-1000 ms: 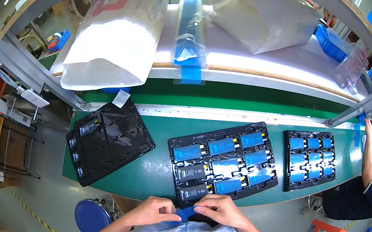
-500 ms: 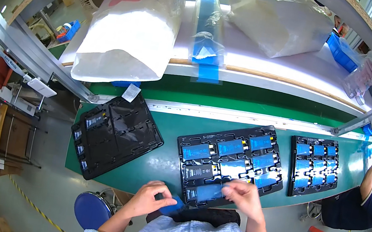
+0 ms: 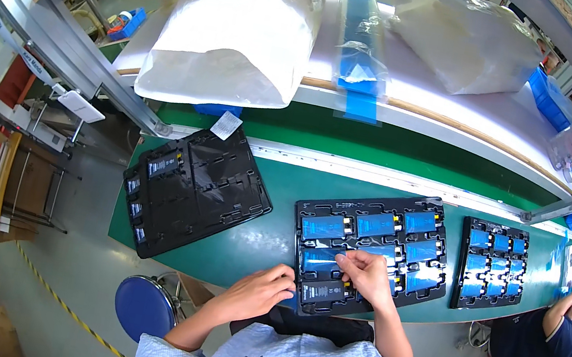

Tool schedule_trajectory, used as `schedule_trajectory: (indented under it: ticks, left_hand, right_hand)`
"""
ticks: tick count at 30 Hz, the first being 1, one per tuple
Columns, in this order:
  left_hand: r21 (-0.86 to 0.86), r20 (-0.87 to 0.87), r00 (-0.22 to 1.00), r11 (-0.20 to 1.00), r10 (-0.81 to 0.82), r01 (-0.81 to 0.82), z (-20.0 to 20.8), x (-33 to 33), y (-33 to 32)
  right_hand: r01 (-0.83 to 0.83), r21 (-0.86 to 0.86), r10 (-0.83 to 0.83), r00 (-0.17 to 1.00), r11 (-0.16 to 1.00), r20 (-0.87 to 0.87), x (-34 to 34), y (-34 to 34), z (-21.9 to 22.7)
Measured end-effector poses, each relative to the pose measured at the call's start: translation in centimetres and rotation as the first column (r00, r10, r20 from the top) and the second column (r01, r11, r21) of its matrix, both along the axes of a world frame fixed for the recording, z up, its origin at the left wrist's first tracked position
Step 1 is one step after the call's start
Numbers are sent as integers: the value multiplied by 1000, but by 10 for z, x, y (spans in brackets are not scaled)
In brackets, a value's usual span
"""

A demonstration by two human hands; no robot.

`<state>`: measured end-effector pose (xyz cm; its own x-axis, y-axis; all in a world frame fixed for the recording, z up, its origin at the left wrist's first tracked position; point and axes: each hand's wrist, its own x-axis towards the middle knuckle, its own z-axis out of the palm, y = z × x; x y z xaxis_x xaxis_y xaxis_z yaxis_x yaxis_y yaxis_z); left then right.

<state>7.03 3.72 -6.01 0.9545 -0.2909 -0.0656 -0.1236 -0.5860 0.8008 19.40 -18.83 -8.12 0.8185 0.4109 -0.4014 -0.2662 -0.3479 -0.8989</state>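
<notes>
My right hand point(image 3: 366, 275) is closed in a pinch at the right end of a blue film point(image 3: 320, 260). That film lies over the middle-left battery in the black plastic tray point(image 3: 302, 215). Close to the tray's lower left edge, my left hand point(image 3: 258, 293) has its fingers curled together, with a little blue film showing at the fingertips. Just below my right hand, a bare black battery point(image 3: 322, 291) sits in the lower left pocket. Blue film covers the other batteries that show, such as the upper left battery point(image 3: 323, 227). My right hand hides part of the tray's middle.
Left on the green table point(image 3: 287, 171) lies another black tray point(image 3: 223, 191) with several bare batteries at its left side. A filled tray point(image 3: 461, 283) stands at the right. White bags point(image 3: 226, 40) rest on the shelf behind. A person point(image 3: 540, 334) works at the far right.
My right hand has moved up from the lower left battery to the middle-left one, which now has blue film over it. The lower left battery shows bare. My left hand has come closer to the tray.
</notes>
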Motion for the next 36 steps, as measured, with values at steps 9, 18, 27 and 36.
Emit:
schedule_trajectory:
  ticks: [9, 18, 27, 36]
  left_hand:
    - [21, -1, 1000, 999, 26, -26, -1, 1, 1]
    - [-8, 39, 999, 1000, 19, -18, -1, 5, 0]
    - [58, -39, 998, 997, -49, 52, -3, 9, -2]
    - [22, -22, 999, 999, -29, 29, -3, 11, -3]
  right_hand:
    - [-25, -33, 28, 997, 999, 72, 1, 2, -10]
    - [-28, -60, 33, 996, 998, 88, 1, 3, -8]
    - [2, -110, 10, 994, 994, 111, 0, 7, -6]
    - [151, -385, 139, 766, 910, 628, -14, 23, 6]
